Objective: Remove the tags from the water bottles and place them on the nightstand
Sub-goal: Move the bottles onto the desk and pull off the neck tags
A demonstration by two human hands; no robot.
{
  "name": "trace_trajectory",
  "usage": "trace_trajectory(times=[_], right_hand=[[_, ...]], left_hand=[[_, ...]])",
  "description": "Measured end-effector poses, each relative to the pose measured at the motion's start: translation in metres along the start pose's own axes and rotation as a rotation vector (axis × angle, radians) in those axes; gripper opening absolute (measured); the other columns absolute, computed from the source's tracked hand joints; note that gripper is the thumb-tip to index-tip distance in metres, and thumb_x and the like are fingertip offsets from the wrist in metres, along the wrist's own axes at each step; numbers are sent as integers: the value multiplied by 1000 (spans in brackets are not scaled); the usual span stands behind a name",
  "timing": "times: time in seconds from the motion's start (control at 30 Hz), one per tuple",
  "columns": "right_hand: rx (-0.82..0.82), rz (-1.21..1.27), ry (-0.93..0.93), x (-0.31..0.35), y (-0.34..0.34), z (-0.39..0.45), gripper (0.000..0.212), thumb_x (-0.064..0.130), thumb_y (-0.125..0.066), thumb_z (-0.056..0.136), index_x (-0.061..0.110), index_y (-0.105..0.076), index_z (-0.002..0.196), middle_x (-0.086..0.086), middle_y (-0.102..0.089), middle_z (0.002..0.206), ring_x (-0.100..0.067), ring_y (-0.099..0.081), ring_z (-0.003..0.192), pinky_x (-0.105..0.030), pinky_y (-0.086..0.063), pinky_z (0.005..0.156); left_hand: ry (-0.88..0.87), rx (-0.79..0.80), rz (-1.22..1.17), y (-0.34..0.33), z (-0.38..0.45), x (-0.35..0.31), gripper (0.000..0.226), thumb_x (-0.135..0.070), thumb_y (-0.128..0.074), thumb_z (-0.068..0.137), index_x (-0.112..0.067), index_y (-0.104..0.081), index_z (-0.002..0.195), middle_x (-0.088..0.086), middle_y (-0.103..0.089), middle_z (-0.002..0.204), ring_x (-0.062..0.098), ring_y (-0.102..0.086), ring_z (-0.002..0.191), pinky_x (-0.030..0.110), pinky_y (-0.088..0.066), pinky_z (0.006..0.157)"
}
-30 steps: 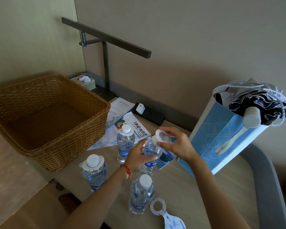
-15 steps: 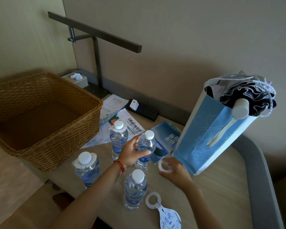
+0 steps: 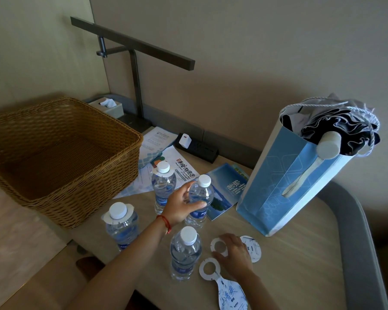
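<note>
At the centre of the frame, the left hand (image 3: pixel 181 204) is gripping a clear plastic water bottle with a white cap (image 3: pixel 199 199), its neck bare. Lower right of it, the right hand (image 3: pixel 234 253) is lying with relaxed fingers on a white ring-topped paper tag (image 3: pixel 251 248), pressing it flat onto the pale wooden nightstand (image 3: pixel 300 253), just above a second white paper tag with blue print (image 3: pixel 222 281).

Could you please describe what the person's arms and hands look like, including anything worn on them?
Both forearms are bare, with no sleeves in view. The left hand has a thin red string bracelet at its wrist. The right hand shows no bracelet, watch or ring.
</note>
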State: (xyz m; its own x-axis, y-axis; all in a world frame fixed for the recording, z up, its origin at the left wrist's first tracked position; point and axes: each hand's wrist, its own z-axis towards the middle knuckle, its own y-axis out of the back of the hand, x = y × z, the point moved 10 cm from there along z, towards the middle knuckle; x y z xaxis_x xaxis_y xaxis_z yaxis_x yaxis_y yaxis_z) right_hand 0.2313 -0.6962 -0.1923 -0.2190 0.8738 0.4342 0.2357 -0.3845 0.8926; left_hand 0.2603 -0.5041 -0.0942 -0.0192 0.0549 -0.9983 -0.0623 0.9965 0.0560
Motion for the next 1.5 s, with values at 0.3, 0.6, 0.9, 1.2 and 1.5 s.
trace_trajectory(times=[0.3,0.6,0.9,1.2,1.5], right_hand=[[-215,246,109,38,68,-3,38,32,-65,83,14,-59,115,-3,-59,122,-22,-56,109,-33,-44,91],[-390,265,281,93,147,-15,43,40,-61,83,17,-58,119,-4,-60,123,-18,-57,110,-28,-44,89],[-367,291,472,151,172,-40,44,39,-59,85,18,-55,124,-4,-58,129,-19,-53,116,-32,-41,95],[-257,410,614,210,157,-58,39,38,-62,84,21,-58,119,2,-59,124,6,-39,106,-5,-28,83],[-285,340,682,266,135,-68,38,31,-63,84,13,-59,117,-5,-62,123,-3,-48,106,-17,-34,88]], left_hand=[[44,4,75,0,-7,-6,78,-16,-72,76,-16,-28,140,4,-40,143,17,-39,130,38,-37,107],[-218,-193,491,20,-52,-77,45,-28,-63,84,-15,-51,126,3,-53,130,9,-47,118,16,-38,92],[-403,-412,893,43,-131,-126,40,-22,-64,84,-4,-57,119,17,-55,128,29,-47,123,38,-37,102],[-300,-663,987,97,-209,-126,45,-18,-70,79,0,-57,118,18,-56,125,31,-49,120,34,-31,101],[-184,-668,856,149,-226,-77,48,-22,-67,82,-6,-52,125,13,-52,131,18,-45,119,17,-26,99]])
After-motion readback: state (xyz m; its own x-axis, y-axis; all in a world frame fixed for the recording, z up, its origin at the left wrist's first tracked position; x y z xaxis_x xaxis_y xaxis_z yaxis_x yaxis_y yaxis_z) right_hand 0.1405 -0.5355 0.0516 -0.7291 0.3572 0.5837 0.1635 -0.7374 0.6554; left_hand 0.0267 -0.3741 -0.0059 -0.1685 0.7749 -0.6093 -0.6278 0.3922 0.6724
